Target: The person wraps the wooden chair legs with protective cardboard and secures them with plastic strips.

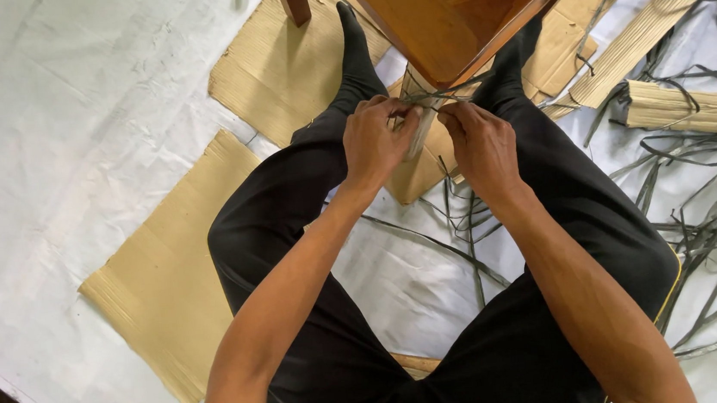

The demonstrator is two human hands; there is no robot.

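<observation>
Nearest the camera are the person's black-trousered legs (441,350), spread apart as they sit on a white sheet (70,166), with both bare forearms reaching forward between the knees.

The left hand (375,139) is curled closed, thumb and fingertips pinched on grey strips (431,97) at the foot of a pale post (421,122). The right hand (481,143) mirrors it just beside, fingers bent tight and pinching the same strips from the other side; the two hands nearly touch, with the post between them. Neither grip is open at all (the exact fingertip contact is hidden by the knuckles).

The strips run roughly crosswise between the two hands, taut across the post, while the post's long axis tilts from the hands up and away toward the wooden chair (462,2) above. More loose strips trail down from the hands toward the person's lap, long axes running near to far.

Beyond the hands, the socked feet rest either side of the chair. Cardboard sheets (175,278) lie flat on the sheet at left and under the chair. At far right, a tangle of loose grey strips (712,196) spreads over the floor beside corrugated cardboard rolls (696,107).
</observation>
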